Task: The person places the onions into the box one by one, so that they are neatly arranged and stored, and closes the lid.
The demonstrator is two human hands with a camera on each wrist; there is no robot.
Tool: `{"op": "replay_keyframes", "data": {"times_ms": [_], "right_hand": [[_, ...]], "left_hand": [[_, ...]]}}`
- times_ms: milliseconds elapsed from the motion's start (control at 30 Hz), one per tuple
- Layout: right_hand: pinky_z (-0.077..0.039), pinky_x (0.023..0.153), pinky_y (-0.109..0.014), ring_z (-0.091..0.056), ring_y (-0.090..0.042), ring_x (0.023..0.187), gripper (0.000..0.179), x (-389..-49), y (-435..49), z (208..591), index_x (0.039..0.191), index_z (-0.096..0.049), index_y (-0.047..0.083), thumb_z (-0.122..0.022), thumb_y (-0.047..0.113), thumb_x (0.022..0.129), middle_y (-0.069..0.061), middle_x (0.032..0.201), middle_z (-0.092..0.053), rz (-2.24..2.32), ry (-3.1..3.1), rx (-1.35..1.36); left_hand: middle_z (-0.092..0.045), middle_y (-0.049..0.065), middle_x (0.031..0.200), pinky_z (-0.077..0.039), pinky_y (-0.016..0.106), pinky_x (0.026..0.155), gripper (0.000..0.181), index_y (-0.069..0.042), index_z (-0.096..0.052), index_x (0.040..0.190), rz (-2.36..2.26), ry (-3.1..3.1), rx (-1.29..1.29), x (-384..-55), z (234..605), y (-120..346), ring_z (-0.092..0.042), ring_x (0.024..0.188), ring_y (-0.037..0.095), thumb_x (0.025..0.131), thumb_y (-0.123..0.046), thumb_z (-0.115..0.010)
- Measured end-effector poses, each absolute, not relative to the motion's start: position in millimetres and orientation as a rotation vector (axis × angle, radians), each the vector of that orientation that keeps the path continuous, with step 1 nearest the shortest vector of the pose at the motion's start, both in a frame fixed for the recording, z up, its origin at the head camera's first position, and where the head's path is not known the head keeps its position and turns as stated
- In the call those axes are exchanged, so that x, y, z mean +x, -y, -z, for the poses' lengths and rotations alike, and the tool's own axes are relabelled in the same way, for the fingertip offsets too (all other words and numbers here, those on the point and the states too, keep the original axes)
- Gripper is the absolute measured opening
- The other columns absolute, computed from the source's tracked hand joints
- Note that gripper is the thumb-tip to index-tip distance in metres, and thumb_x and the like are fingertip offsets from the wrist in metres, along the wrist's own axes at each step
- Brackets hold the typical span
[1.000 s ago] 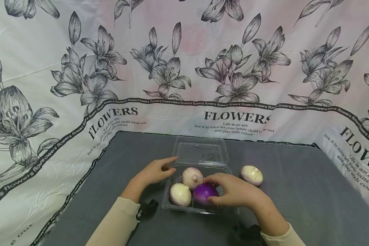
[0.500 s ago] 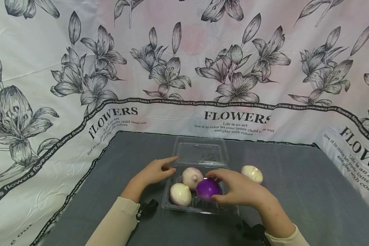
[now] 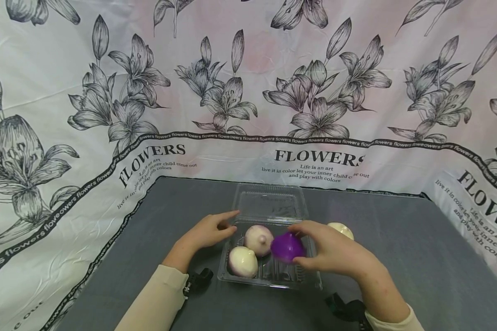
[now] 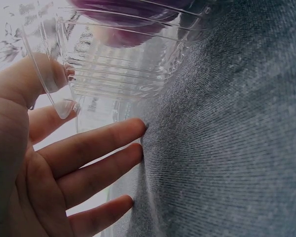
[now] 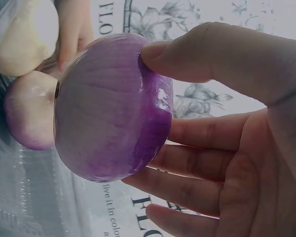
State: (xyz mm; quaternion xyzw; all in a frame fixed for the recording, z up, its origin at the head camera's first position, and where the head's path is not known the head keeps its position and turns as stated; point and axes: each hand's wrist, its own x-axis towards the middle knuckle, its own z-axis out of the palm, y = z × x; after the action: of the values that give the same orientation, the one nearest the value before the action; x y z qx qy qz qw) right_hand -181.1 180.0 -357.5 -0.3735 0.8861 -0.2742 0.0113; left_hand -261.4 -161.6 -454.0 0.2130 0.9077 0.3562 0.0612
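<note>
In the head view my right hand [image 3: 335, 250] holds a purple onion [image 3: 287, 248] over the right part of a clear plastic clamshell box [image 3: 269, 284]. The right wrist view has the thumb on one side of that onion [image 5: 113, 108] and the fingers on the other. Two paler onions sit in the box, one at the back [image 3: 258, 240] and one at the front left [image 3: 243, 262]. My left hand [image 3: 209, 234] is at the box's left edge. The left wrist view shows its fingers spread, the thumb and forefinger right at the plastic rim.
The clear lid [image 3: 270, 204] lies folded back behind the box. Another pale onion [image 3: 342, 230] rests on the grey tabletop [image 3: 397, 257] to the right, partly covered by my right hand. A flower-printed cloth [image 3: 248, 92] hangs behind and along the sides.
My right hand has lifted the purple onion from the box's front right and carried it right and slightly back, tilting it. The left hand has stayed put.
</note>
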Motion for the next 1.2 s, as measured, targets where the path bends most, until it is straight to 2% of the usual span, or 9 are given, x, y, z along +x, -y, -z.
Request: {"op": "replay_keyframes", "data": {"times_ms": [233,333,467,600,1000,1200], "right_hand": [[-0.055,0.088,-0.039,-0.066,-0.017,0.108,0.058,-177.3,-189.1,349.1,0.134,-0.063,0.006,-0.087,0.02,0.082,0.002,0.119,-0.068,0.847,-2.84,-1.136],[-0.054,0.087,-0.04,-0.065,-0.016,0.108,0.057,-176.7,-194.3,345.8,0.134,-0.064,0.009,-0.087,0.021,0.083,0.004,0.119,-0.067,0.862,-2.853,-1.114],[-0.052,0.091,-0.046,-0.064,-0.014,0.108,0.056,-176.9,-200.7,343.2,0.133,-0.064,0.008,-0.087,0.021,0.084,0.005,0.12,-0.067,0.877,-2.872,-1.094],[-0.052,0.092,-0.046,-0.063,-0.011,0.107,0.055,-177.2,-206.5,341.1,0.132,-0.064,0.009,-0.087,0.019,0.083,0.006,0.121,-0.066,0.868,-2.913,-1.069],[-0.052,0.09,-0.04,-0.062,-0.015,0.109,0.053,-176.0,-226.5,331.0,0.132,-0.064,0.012,-0.087,0.024,0.085,0.005,0.125,-0.066,0.956,-2.951,-1.004],[-0.051,0.091,-0.042,-0.063,-0.025,0.116,0.057,-176.0,-237.6,328.7,0.134,-0.062,0.009,-0.087,0.026,0.085,-0.002,0.128,-0.065,0.932,-3.0,-0.925]], "left_hand": [[-0.072,0.007,0.118,-0.055,0.046,0.086,0.057,-0.019,-0.047,0.156,-1.077,-2.751,0.642,-261.4,454.1,161.4,-0.068,0.108,0.023,0.103,-0.028,-0.065],[-0.072,0.007,0.119,-0.055,0.046,0.087,0.057,-0.019,-0.047,0.156,-1.077,-2.753,0.637,-261.0,453.9,161.4,-0.068,0.109,0.023,0.103,-0.029,-0.065],[-0.072,0.007,0.12,-0.055,0.046,0.087,0.057,-0.02,-0.047,0.156,-1.081,-2.751,0.632,-261.1,453.7,161.3,-0.068,0.11,0.023,0.103,-0.029,-0.065],[-0.072,0.007,0.12,-0.055,0.046,0.087,0.057,-0.02,-0.047,0.156,-1.084,-2.748,0.634,-261.4,453.5,161.2,-0.068,0.109,0.023,0.103,-0.029,-0.065],[-0.071,0.008,0.121,-0.055,0.047,0.089,0.058,-0.02,-0.048,0.156,-1.086,-2.749,0.648,-261.4,453.7,161.4,-0.068,0.111,0.024,0.102,-0.029,-0.065],[-0.072,0.006,0.118,-0.055,0.046,0.087,0.058,-0.019,-0.048,0.156,-1.085,-2.748,0.656,-262.8,455.6,162.8,-0.068,0.108,0.022,0.102,-0.03,-0.066]]}}
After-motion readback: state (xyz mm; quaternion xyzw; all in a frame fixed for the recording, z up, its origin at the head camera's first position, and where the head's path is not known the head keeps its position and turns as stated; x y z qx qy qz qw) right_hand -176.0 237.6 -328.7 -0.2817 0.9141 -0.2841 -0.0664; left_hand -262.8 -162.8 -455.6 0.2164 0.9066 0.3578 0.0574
